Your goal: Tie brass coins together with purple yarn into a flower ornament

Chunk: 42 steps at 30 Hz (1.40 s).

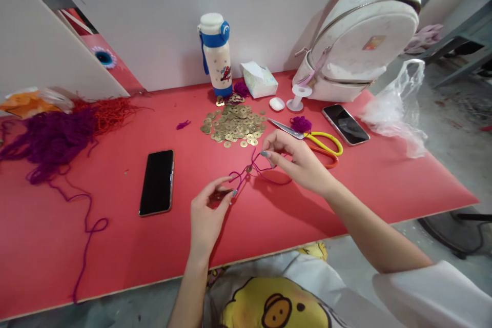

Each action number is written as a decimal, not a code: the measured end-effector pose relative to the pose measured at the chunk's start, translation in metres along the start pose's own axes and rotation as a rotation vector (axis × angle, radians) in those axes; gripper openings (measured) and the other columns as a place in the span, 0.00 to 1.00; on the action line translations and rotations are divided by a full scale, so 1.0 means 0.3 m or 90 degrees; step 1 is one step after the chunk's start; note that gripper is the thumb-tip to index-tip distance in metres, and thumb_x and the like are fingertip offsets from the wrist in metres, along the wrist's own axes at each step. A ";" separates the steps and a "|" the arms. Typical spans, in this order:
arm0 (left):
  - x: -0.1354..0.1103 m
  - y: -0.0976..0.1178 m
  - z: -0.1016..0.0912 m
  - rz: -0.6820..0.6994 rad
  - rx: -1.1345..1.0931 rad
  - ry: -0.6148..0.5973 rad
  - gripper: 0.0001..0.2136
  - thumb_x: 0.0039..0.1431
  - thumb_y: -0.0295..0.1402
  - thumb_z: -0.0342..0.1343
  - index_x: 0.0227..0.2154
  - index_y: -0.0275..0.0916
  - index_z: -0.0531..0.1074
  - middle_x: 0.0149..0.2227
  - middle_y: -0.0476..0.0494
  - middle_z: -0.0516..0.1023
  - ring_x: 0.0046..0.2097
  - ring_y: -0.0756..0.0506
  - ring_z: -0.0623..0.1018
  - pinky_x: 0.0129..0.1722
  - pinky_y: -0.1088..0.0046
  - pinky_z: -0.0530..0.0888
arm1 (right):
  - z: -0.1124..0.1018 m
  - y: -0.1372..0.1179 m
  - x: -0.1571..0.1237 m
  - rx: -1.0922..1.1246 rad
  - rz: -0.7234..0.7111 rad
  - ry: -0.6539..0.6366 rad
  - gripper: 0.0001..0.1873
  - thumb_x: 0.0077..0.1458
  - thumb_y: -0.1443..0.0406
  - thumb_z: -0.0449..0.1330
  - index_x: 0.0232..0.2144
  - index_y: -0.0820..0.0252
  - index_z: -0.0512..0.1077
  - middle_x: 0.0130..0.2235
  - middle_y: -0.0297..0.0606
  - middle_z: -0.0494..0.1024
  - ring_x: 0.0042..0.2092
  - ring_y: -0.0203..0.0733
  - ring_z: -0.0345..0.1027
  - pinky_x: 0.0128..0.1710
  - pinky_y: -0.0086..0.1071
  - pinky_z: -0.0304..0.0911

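Note:
My left hand [209,210] pinches one end of a purple cord [253,170] just above the red table [346,184]. A brass coin [249,168] hangs on the cord between my hands. My right hand [298,156] pinches the cord's other end a little farther back and to the right. Behind my hands lies a heap of brass coins with holes [233,125]. Yellow-handled scissors [307,136] rest just beyond my right hand, with a small wad of purple yarn [300,123] on them.
A black phone [157,181] lies left of my hands, a second phone [346,124] at right. A bottle [216,56], tissue pack [259,79], white spool [298,96] and white backpack [357,41] stand at the back. Purple and red yarn [54,133] is piled at the left.

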State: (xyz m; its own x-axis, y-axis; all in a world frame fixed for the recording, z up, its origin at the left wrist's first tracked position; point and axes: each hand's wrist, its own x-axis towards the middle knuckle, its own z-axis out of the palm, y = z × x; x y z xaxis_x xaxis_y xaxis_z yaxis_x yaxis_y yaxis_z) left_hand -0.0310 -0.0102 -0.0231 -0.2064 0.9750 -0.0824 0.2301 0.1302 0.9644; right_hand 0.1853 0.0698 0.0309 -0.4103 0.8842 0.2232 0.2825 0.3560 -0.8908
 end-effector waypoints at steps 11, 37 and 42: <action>-0.017 0.035 0.041 0.055 0.025 -0.068 0.13 0.55 0.27 0.60 0.43 0.45 0.80 0.32 0.50 0.80 0.33 0.51 0.80 0.39 0.79 0.78 | -0.032 -0.110 0.007 0.088 -0.075 0.070 0.04 0.64 0.64 0.58 0.35 0.57 0.67 0.29 0.30 0.67 0.28 0.31 0.61 0.27 0.26 0.60; -0.002 0.061 0.052 0.003 -0.156 -0.060 0.04 0.52 0.28 0.63 0.29 0.39 0.82 0.28 0.46 0.77 0.26 0.49 0.78 0.25 0.75 0.78 | -0.137 -0.056 0.050 -0.049 -0.113 0.273 0.06 0.63 0.59 0.59 0.36 0.53 0.70 0.28 0.32 0.68 0.31 0.38 0.67 0.31 0.34 0.65; 0.000 0.054 0.066 -0.069 -0.240 -0.020 0.05 0.51 0.30 0.66 0.31 0.36 0.82 0.22 0.47 0.78 0.24 0.49 0.77 0.28 0.73 0.78 | -0.107 -0.025 0.027 -0.291 -0.087 0.299 0.07 0.63 0.66 0.57 0.43 0.54 0.72 0.46 0.40 0.77 0.52 0.51 0.67 0.54 0.47 0.62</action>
State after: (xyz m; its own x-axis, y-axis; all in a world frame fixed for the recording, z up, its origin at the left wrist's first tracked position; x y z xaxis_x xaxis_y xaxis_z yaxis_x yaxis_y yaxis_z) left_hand -0.0085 -0.0045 -0.0123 -0.1792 0.9653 -0.1901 -0.1586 0.1623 0.9739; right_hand 0.2077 0.0841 0.0520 -0.0770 0.8228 0.5631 0.6361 0.4754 -0.6077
